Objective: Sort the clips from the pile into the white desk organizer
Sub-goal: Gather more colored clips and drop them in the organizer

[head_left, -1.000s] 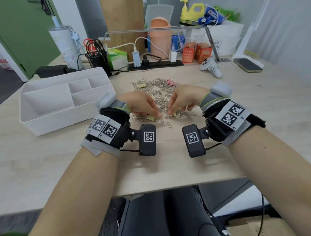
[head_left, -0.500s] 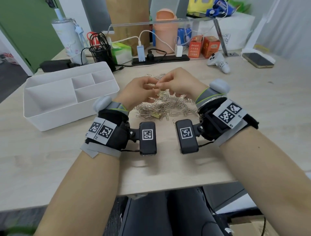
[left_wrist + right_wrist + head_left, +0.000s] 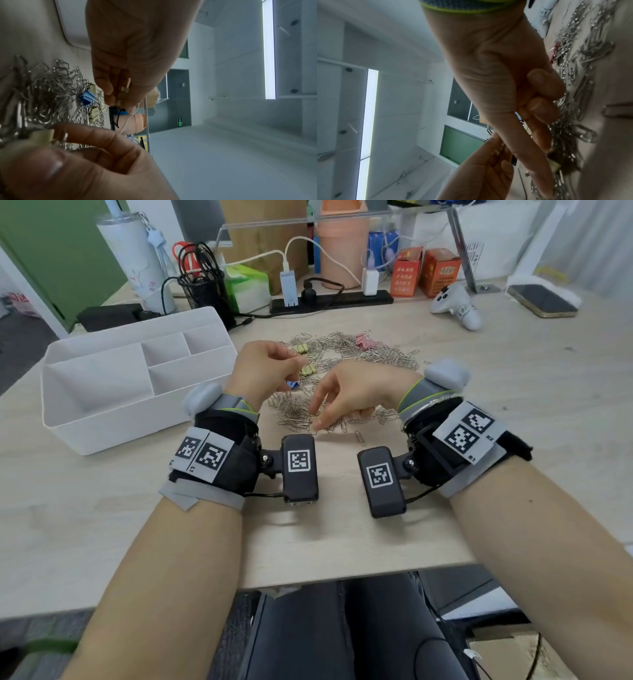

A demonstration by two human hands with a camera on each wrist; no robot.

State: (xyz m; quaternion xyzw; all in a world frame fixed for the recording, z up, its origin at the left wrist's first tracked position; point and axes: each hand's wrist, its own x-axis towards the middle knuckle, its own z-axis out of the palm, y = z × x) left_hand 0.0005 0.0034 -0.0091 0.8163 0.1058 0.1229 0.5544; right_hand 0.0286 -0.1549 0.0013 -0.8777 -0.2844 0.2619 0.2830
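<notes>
Pale wood worktop (image 3: 513,412), cluttered along its far edge, carries a spread pile of silver paper clips (image 3: 346,344) at its centre. At the near edge of that pile, the right hand (image 3: 352,392) reaches down with its index finger extended, the fingertip touching the clips; its other fingers curl loosely under the palm. In the left wrist view a pale yellow binder clip (image 3: 42,136) sits against that extended finger, though whether the fingers actually grip it cannot be told. The left hand (image 3: 263,368) hangs just above the pile, its fingers (image 3: 109,86) curled and pinching a small cluster of yellowish binder clips (image 3: 124,93) against the thumb.

Around the hands, a blue binder clip (image 3: 86,98) lies among the paper clips just below the left hand, more yellow binder clips (image 3: 308,369) lie between the two hands, and a pink binder clip (image 3: 363,340) rests at the pile's far side. One stray paper clip (image 3: 359,437) lies apart near the right wrist.

To the left of the pile, well clear of it, stands the white desk organizer (image 3: 102,419), its compartments open to the camera. Behind it are a black mesh pen cup (image 3: 205,289), a black power strip (image 3: 332,301) with chargers plugged in, two orange boxes (image 3: 424,272), a white game controller (image 3: 455,302) and a phone (image 3: 541,301).
</notes>
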